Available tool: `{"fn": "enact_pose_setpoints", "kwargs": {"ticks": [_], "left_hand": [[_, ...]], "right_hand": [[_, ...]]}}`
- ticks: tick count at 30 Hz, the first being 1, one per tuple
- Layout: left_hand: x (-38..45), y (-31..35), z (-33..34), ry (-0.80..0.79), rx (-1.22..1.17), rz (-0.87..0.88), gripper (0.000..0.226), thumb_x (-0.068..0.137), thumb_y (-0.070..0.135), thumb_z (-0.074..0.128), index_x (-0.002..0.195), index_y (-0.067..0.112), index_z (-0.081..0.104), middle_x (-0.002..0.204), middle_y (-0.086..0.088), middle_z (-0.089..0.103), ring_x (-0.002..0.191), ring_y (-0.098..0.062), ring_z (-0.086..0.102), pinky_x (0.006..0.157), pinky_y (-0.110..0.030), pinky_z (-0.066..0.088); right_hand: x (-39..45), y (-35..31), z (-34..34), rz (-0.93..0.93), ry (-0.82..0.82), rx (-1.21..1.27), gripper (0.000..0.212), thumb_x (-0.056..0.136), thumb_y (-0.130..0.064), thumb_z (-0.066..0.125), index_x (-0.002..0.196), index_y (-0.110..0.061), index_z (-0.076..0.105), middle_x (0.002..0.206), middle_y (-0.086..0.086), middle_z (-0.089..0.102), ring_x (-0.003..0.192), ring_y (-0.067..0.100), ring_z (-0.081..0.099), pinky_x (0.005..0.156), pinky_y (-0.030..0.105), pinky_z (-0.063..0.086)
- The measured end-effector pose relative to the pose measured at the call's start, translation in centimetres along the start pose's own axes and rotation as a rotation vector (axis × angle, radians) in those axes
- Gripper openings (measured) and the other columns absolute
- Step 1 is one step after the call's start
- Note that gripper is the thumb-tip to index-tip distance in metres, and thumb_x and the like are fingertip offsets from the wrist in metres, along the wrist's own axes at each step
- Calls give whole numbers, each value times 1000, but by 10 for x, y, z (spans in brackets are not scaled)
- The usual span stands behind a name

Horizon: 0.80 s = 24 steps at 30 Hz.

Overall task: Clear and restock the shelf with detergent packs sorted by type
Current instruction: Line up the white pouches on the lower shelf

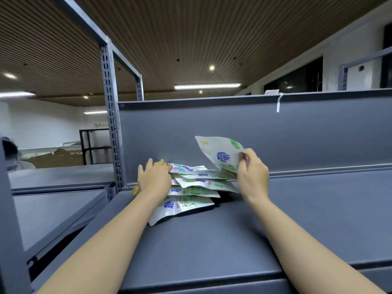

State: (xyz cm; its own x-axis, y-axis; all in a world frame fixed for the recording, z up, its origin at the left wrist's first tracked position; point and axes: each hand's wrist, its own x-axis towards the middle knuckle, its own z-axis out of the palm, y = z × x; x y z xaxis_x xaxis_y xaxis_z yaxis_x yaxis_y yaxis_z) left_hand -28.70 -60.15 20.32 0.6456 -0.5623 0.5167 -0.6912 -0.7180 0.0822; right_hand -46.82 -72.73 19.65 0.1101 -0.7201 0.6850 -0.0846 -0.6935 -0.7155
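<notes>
A pile of several flat white-and-green detergent packs point(192, 188) lies on the grey shelf board point(212, 240), close to the back panel. My left hand point(153, 177) rests flat on the pile's left side, fingers straight. My right hand point(252, 171) pinches one white-and-green detergent pack point(220, 152) by its lower right edge and holds it tilted up above the pile's right end. A pink-marked pack shows partly under the left hand.
A grey back panel point(233, 132) rises behind the pile. A perforated steel upright point(111, 124) stands at the shelf's left corner. Another grey shelf point(53, 211) lies to the left. A person's head point(9, 152) shows at the far left.
</notes>
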Motion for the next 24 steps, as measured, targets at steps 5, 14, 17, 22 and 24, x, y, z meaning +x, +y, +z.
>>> {"fn": "enact_pose_setpoints", "kwargs": {"ticks": [5, 14, 17, 22, 24], "left_hand": [[-8, 3, -3, 141, 109, 82, 39, 99, 18, 35, 127, 33, 58, 144, 6, 44, 141, -23, 22, 116, -42, 8], [-52, 23, -28, 549, 36, 393, 10, 56, 10, 50, 51, 11, 59, 60, -2, 60, 61, -27, 56, 68, -33, 48], [-73, 32, -36, 568, 13, 477, 4, 52, 11, 50, 52, 14, 47, 53, -1, 51, 54, -27, 50, 54, -28, 36], [-110, 51, -48, 314, -55, 550, 14, 78, 16, 53, 73, 19, 41, 81, -3, 55, 79, -27, 49, 63, -29, 26], [-120, 57, -47, 171, -50, 573, 12, 79, 22, 54, 76, 18, 43, 89, 0, 52, 87, -24, 48, 63, -30, 30]], "right_hand": [[-2, -10, -9, 15, 203, 77, 20, 100, -26, 40, 94, -15, 55, 81, -1, 59, 76, 28, 49, 64, 33, 35], [-26, -32, -41, -56, 366, 113, 23, 101, -28, 40, 98, -10, 55, 74, -6, 54, 69, 22, 45, 62, 29, 30], [-38, -28, -51, -43, 373, 93, 24, 101, -29, 39, 102, -12, 56, 77, -8, 55, 71, 20, 46, 62, 29, 29], [-49, -29, -70, -9, 352, 33, 24, 102, -29, 37, 102, -13, 55, 78, -7, 54, 72, 22, 44, 63, 30, 28], [-54, -29, -74, 0, 333, 26, 24, 102, -29, 37, 101, -13, 54, 78, -6, 55, 72, 23, 44, 63, 30, 30]]}}
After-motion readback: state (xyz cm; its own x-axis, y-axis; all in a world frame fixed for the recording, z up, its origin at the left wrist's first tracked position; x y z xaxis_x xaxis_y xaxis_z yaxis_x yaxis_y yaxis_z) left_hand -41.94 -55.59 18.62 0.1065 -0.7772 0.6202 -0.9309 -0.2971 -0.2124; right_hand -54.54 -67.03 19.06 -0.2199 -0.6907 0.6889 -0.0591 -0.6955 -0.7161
